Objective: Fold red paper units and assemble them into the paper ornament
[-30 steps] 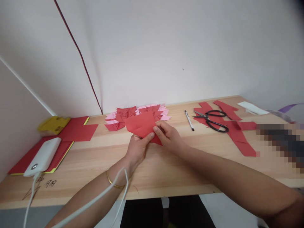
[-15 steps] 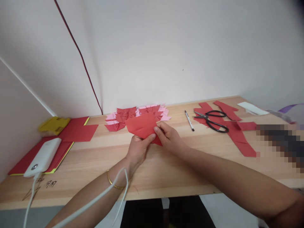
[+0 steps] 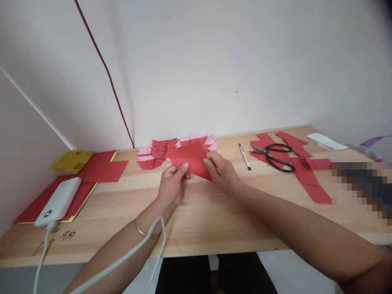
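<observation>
A sheet of red paper [image 3: 192, 158] is held up over the middle of the table between both hands. My left hand [image 3: 174, 179] pinches its lower left edge, thumb on top. At the right edge, my right hand [image 3: 222, 171] grips it between thumb and fingers. Just behind the paper lie red and pink cut-paper pieces [image 3: 163, 149] with jagged edges, partly hidden by it. To the right of my right hand are a white marker pen [image 3: 244, 156] and black-handled scissors [image 3: 272, 155], the scissors resting on red paper scraps [image 3: 312, 185].
On the left, a white power bank [image 3: 59, 202] with a cable [image 3: 122, 259] lies on red paper sheets [image 3: 105, 171], near a yellow packet [image 3: 72, 161]. The cable passes over my left forearm. A white strip [image 3: 327, 141] lies at the far right of the wooden table [image 3: 208, 220].
My hands have moved apart along the red paper, the left one shifting left and the right one slightly right. The paper has turned and now lies flatter between them.
</observation>
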A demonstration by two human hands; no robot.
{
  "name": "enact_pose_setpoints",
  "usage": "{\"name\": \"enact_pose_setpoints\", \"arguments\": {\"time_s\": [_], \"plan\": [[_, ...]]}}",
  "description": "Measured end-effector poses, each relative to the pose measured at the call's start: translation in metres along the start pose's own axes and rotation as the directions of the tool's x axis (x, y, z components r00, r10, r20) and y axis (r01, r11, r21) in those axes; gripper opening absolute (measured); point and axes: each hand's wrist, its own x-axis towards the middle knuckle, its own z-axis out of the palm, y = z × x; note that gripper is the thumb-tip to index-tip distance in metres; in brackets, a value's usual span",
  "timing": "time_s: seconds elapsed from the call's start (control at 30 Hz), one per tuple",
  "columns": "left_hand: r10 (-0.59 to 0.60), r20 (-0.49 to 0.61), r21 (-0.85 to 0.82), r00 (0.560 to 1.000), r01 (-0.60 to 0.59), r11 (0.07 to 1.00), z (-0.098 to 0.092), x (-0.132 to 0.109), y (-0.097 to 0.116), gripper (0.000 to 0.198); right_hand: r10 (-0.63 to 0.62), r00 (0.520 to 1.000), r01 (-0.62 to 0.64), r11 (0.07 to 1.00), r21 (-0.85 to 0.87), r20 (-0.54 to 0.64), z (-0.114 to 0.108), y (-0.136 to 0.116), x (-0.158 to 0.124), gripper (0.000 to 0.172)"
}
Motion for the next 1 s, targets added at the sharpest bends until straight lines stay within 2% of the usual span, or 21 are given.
{"name": "enact_pose_setpoints", "arguments": {"time_s": [0.13, 0.4, 0.5, 0.6, 0.73, 0.87, 1.0], "plan": [[0.074, 0.028, -0.010, 0.997, -0.074, 0.997, -0.005, 0.006, 0.008, 0.021, 0.022, 1.000, -0.022, 1.000, 0.007, -0.011, -0.001, 0.003, 0.002, 0.021], [0.162, 0.077, -0.009, 0.984, -0.162, 0.987, -0.006, 0.008, 0.008, 0.029, 0.044, 0.999, -0.043, 0.998, 0.037, -0.023, -0.003, 0.001, 0.005, 0.022], [0.110, 0.116, 0.004, 0.987, -0.112, 0.994, -0.005, 0.007, 0.005, 0.033, 0.029, 0.999, -0.028, 0.999, 0.036, -0.033, -0.002, 0.001, 0.004, 0.021], [-0.005, 0.167, 0.001, 0.986, 0.005, 1.000, -0.001, -0.001, -0.001, 0.024, 0.008, 1.000, -0.008, 0.999, 0.050, -0.005, 0.002, 0.001, 0.000, 0.020], [-0.106, 0.181, -0.080, 0.978, 0.123, 0.989, 0.009, -0.012, -0.008, 0.037, 0.000, 0.999, -0.004, 0.996, 0.090, 0.045, 0.008, 0.000, -0.005, 0.020], [-0.090, 0.138, -0.121, 0.986, 0.107, 0.987, 0.011, -0.013, -0.007, 0.034, 0.017, 0.997, -0.028, 0.989, 0.144, 0.075, 0.009, 0.000, -0.007, 0.026], [-0.071, 0.138, -0.136, 0.988, 0.089, 0.987, 0.005, -0.006, -0.001, 0.040, 0.117, 0.989, -0.137, 0.957, 0.256, 0.091, 0.007, 0.001, -0.004, 0.034]]}}
